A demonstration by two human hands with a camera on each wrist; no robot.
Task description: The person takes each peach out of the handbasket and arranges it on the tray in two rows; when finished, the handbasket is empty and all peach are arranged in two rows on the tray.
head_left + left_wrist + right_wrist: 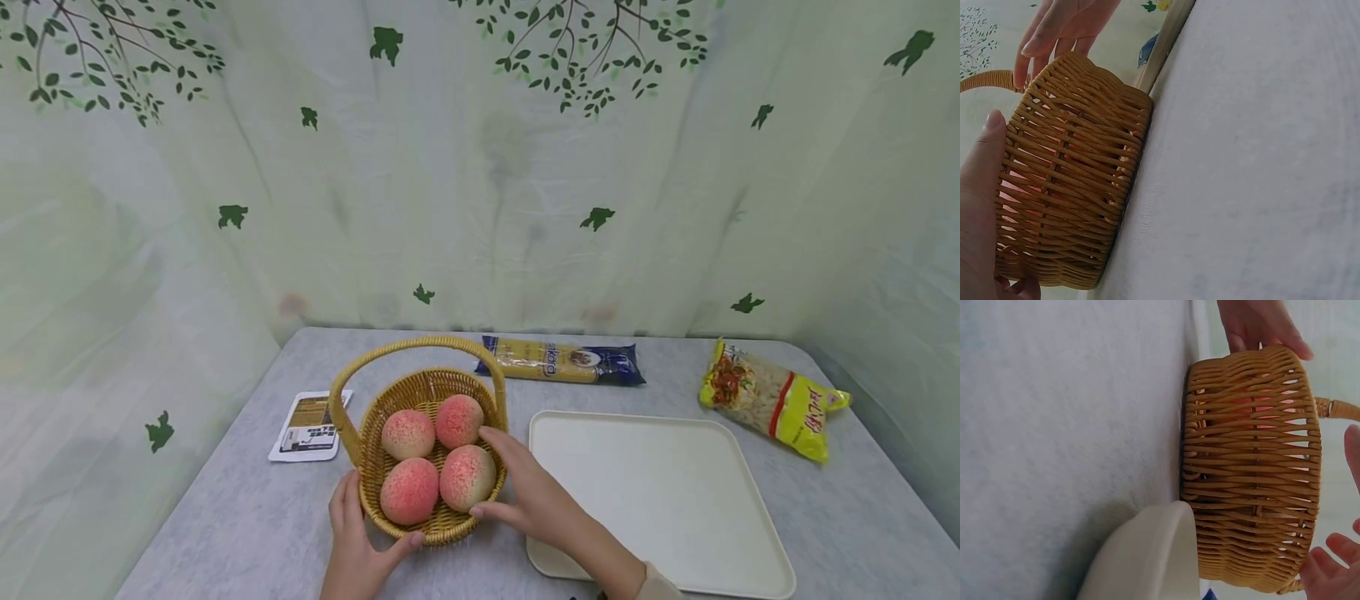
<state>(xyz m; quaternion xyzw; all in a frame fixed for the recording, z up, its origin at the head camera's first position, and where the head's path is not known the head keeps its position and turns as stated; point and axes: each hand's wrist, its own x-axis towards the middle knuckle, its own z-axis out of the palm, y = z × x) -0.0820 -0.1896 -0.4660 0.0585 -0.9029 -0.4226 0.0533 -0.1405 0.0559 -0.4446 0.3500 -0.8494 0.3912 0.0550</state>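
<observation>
A round wicker basket (444, 533) with an arched handle stands on the table, holding several pink-and-cream peaches (409, 492). My left hand (357, 533) holds the basket's near left side, thumb at the front rim and fingers along the outer wall. Over the right rim, my right hand (536, 492) spreads its thumb and fingers, its fingertips right at the two right-hand peaches. In the left wrist view, the woven wall (1072, 169) fills the space beside the left thumb (985, 150). The right wrist view has the right fingers (1325, 572) near the rim.
A cream tray (652, 492) lies just right of the basket, partly beneath the right forearm in view. Behind are a pack of spaghetti (562, 360) and, far right, a yellow bag of food (772, 400). A printed card (309, 427) lies on the left.
</observation>
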